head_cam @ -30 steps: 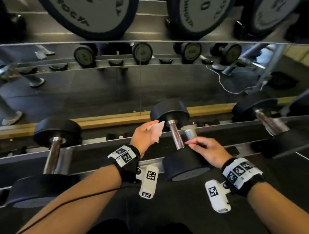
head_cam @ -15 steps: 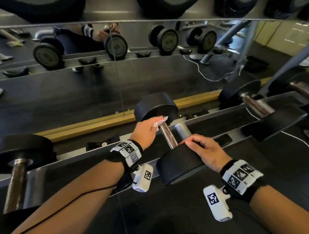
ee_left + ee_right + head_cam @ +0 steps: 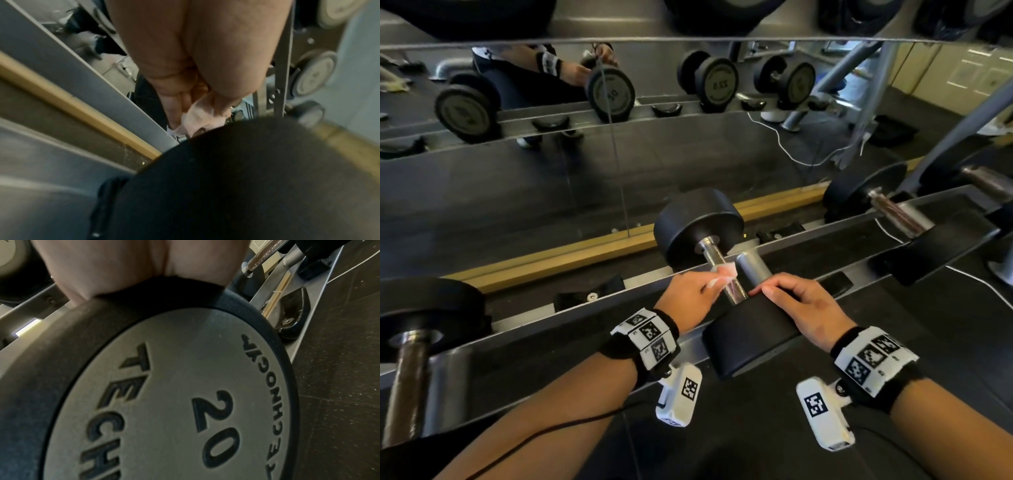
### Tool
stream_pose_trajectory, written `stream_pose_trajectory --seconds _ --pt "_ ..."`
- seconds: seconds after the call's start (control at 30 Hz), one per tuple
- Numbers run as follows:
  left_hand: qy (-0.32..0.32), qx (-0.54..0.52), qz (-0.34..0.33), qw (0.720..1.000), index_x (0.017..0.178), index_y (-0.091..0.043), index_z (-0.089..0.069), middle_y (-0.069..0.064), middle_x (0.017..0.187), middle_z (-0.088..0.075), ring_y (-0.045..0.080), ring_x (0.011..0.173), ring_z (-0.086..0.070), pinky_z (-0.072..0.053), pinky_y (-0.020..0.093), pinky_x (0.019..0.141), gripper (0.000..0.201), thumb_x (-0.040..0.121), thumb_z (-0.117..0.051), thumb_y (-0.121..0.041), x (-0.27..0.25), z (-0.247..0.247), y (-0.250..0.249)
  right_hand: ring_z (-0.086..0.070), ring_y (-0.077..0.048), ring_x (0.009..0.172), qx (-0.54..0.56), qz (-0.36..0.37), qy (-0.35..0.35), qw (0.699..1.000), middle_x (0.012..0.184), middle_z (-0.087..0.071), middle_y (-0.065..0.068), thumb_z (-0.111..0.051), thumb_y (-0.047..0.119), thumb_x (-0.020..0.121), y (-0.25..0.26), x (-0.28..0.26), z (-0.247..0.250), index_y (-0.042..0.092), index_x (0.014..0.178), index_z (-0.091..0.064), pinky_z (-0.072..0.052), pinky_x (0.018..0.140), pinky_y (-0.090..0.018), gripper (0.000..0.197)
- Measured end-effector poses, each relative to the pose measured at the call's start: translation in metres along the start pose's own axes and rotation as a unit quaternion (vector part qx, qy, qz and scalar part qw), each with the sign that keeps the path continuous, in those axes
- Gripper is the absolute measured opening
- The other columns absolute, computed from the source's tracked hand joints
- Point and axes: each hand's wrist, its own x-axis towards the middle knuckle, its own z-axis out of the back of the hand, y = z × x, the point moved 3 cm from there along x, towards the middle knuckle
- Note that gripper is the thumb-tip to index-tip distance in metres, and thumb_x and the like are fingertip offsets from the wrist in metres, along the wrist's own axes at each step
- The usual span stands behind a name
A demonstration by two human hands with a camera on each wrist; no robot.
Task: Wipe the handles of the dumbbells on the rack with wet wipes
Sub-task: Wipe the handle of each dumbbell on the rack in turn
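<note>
The middle dumbbell (image 3: pixel 698 226) lies across the rack with a steel handle (image 3: pixel 714 255) and black heads. My left hand (image 3: pixel 695 294) pinches a pale wet wipe (image 3: pixel 724 274) against the handle, near its near end. In the left wrist view the wet wipe (image 3: pixel 197 116) is bunched between my fingers and thumb above the dark near head (image 3: pixel 246 178). My right hand (image 3: pixel 801 308) lies on the near head (image 3: pixel 750 332), fingers curved over its inner edge. The right wrist view shows that head's face (image 3: pixel 185 386), marked 20, under my palm (image 3: pixel 123 264).
Another dumbbell (image 3: pixel 410 359) sits at the left of the rack and one more (image 3: pixel 900 216) at the right. An empty black cradle (image 3: pixel 589 294) lies between left and middle. A mirror (image 3: pixel 585 178) runs behind the rack rail (image 3: pixel 534 329). Larger dumbbells hang overhead.
My left hand brought the wipe down from beside the handle onto it, then slid it toward the near head. The right hand stayed on the near head.
</note>
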Motion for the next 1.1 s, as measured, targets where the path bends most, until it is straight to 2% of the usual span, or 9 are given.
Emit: stream_pose_trajectory --seconds 0.13,0.23,0.4,0.57,0.67,0.77,0.87,1.0,1.1 --pt "-0.092 -0.128 0.036 0.987 0.12 -0.034 -0.069 -0.014 0.112 -0.071 0.004 0.108 -0.063 -0.046 0.031 0.103 0.05 0.086 -0.048 -0.064 0.003 0.019 0.001 -0.063 -0.006 0.096 0.01 -0.013 0.003 1.0 0.1 -0.068 0.011 -0.057 0.04 0.09 0.002 -0.002 0.0 0.027 0.097 -0.075 -0.047 0.078 -0.021 0.023" --pt "-0.175 -0.067 -0.008 0.982 0.128 -0.042 -0.06 -0.038 0.113 -0.061 -0.01 0.115 -0.054 -0.04 0.018 0.106 0.034 0.098 -0.044 -0.046 0.016 0.029 -0.002 -0.062 -0.008 0.1 0.004 -0.016 -0.004 1.0 0.102 -0.069 0.009 -0.058 0.038 0.092 0.001 -0.002 0.001 0.025 0.098 -0.075 -0.048 0.085 -0.026 0.022" --pt "-0.01 0.074 0.044 0.996 0.137 -0.034 -0.057 0.002 0.138 -0.06 0.02 0.129 -0.053 -0.035 0.034 0.115 0.036 0.106 -0.04 -0.023 0.023 -0.001 0.012 -0.063 -0.009 0.098 0.012 -0.029 -0.01 0.999 0.101 -0.069 0.01 -0.059 0.036 0.093 0.0 -0.002 0.0 0.029 0.096 -0.075 -0.049 0.077 -0.02 0.018" --pt "-0.002 -0.064 0.048 0.997 0.131 -0.018 -0.063 0.0 0.127 -0.065 0.005 0.116 -0.059 -0.037 0.03 0.113 0.032 0.102 -0.051 -0.022 0.005 -0.004 0.008 -0.065 -0.012 0.095 0.02 -0.018 -0.022 0.999 0.099 -0.07 0.006 -0.06 0.033 0.094 0.002 -0.003 -0.001 0.028 0.096 -0.074 -0.052 0.075 -0.021 0.015" --pt "0.031 0.042 0.018 0.998 0.133 -0.023 -0.062 0.004 0.128 -0.066 0.016 0.118 -0.06 -0.04 0.031 0.109 0.033 0.105 -0.046 -0.022 -0.003 -0.006 0.001 -0.064 -0.014 0.099 0.02 -0.017 -0.04 0.999 0.106 -0.068 0.005 -0.062 0.043 0.086 0.006 -0.005 -0.001 0.033 0.099 -0.072 -0.053 0.077 -0.027 0.019" --pt "0.072 0.013 0.023 0.997 0.128 -0.032 -0.065 0.002 0.122 -0.069 0.016 0.111 -0.064 -0.048 0.02 0.095 0.03 0.104 -0.048 -0.026 -0.009 -0.003 0.002 -0.062 -0.017 0.104 -0.006 -0.056 -0.07 0.996 0.116 -0.061 0.004 -0.064 0.061 0.073 0.004 -0.01 0.0 0.048 0.109 -0.06 -0.056 0.082 -0.038 0.038" --pt "0.106 -0.088 0.017 0.99 0.12 -0.026 -0.071 -0.005 0.119 -0.07 0.007 0.109 -0.064 -0.048 0.016 0.092 0.026 0.101 -0.053 -0.027 -0.009 0.003 0.002 -0.063 -0.012 0.099 0.021 -0.114 -0.1 0.988 0.117 -0.058 0.007 -0.067 0.071 0.058 -0.001 -0.012 0.0 0.048 0.119 -0.048 -0.055 0.075 -0.029 0.067" --pt "-0.039 -0.156 0.023 0.987 0.125 -0.025 -0.066 0.002 0.119 -0.068 0.019 0.108 -0.064 -0.051 0.035 0.096 0.03 0.104 -0.046 -0.021 0.002 0.027 0.006 -0.057 -0.001 0.101 0.026 -0.145 -0.094 0.985 0.121 -0.052 0.017 -0.068 0.078 0.053 -0.01 -0.009 0.003 0.044 0.125 -0.043 -0.048 0.074 -0.021 0.084" --pt "-0.098 -0.051 -0.032 0.993 0.134 -0.039 -0.057 -0.022 0.128 -0.056 -0.012 0.114 -0.05 -0.036 0.008 0.098 0.036 0.104 -0.045 -0.024 0.012 0.036 0.002 -0.061 -0.001 0.102 0.047 -0.14 -0.101 0.984 0.121 -0.056 0.016 -0.073 0.084 0.044 -0.019 -0.006 0.005 0.048 0.117 -0.049 -0.051 0.074 -0.021 0.084"
